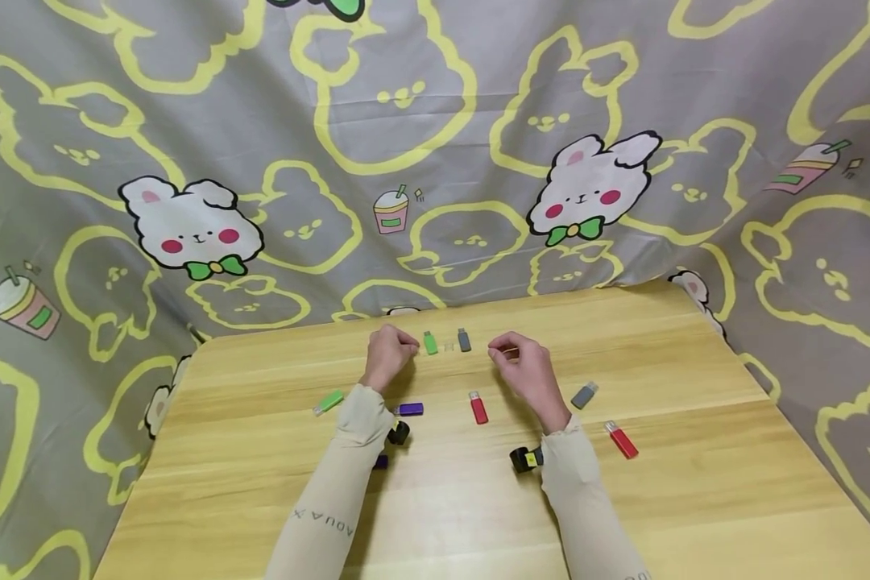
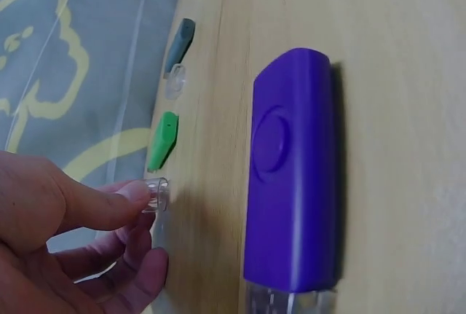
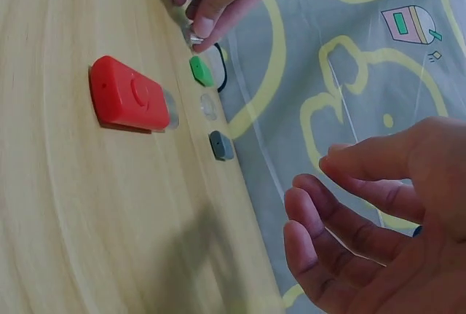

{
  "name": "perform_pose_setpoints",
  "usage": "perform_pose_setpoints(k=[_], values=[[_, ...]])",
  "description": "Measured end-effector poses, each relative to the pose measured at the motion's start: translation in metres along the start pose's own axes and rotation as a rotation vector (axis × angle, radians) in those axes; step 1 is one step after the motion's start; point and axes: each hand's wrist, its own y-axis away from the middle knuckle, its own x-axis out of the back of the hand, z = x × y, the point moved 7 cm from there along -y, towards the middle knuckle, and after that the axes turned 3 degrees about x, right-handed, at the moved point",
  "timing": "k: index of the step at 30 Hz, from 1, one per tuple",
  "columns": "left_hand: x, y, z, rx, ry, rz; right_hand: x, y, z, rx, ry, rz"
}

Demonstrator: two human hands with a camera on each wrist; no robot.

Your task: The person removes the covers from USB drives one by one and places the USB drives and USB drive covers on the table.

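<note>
My left hand [image 1: 387, 354] pinches a small clear plastic cap [image 2: 159, 194] between thumb and index finger, low over the far part of the table. Just right of it lies a green USB stick [image 1: 430, 342] without a cap. Another clear cap [image 1: 449, 348] rests between that stick and a grey USB stick [image 1: 464, 339]. My right hand [image 1: 525, 366] hovers right of the grey stick, fingers loosely bent, nothing in its grasp. Nearer me lie a red USB stick [image 1: 478, 408] and a purple USB stick [image 2: 295, 175], both with clear caps on.
Another green stick [image 1: 329, 402] lies at the left; another grey stick [image 1: 584, 395] and red stick [image 1: 621, 440] lie at the right. My left sleeve mostly hides a second purple stick [image 1: 381, 461]. A patterned curtain [image 1: 471, 97] hangs along the wooden table's [image 1: 623, 346] far edge.
</note>
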Motion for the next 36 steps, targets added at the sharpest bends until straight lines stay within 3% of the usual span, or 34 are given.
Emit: perform_pose_setpoints(k=[8, 13, 19, 26, 31, 36], values=[[0.004, 0.004, -0.005, 0.001, 0.006, 0.059, -0.001, -0.001, -0.003, 0.007, 0.031, -0.016], [0.009, 0.007, -0.007, -0.031, 0.012, 0.086, -0.002, -0.001, -0.002, 0.0, 0.039, -0.021], [0.021, 0.022, -0.008, -0.07, 0.075, 0.122, -0.005, 0.0, -0.005, -0.007, 0.061, -0.045], [0.034, 0.051, -0.006, -0.136, 0.192, 0.16, -0.01, 0.005, -0.007, -0.043, 0.122, -0.188], [0.041, 0.068, -0.006, -0.123, 0.266, 0.181, -0.018, 0.01, -0.005, -0.075, 0.168, -0.302], [0.047, 0.078, 0.0, -0.139, 0.33, 0.18, -0.023, 0.014, -0.004, -0.106, 0.151, -0.36]])
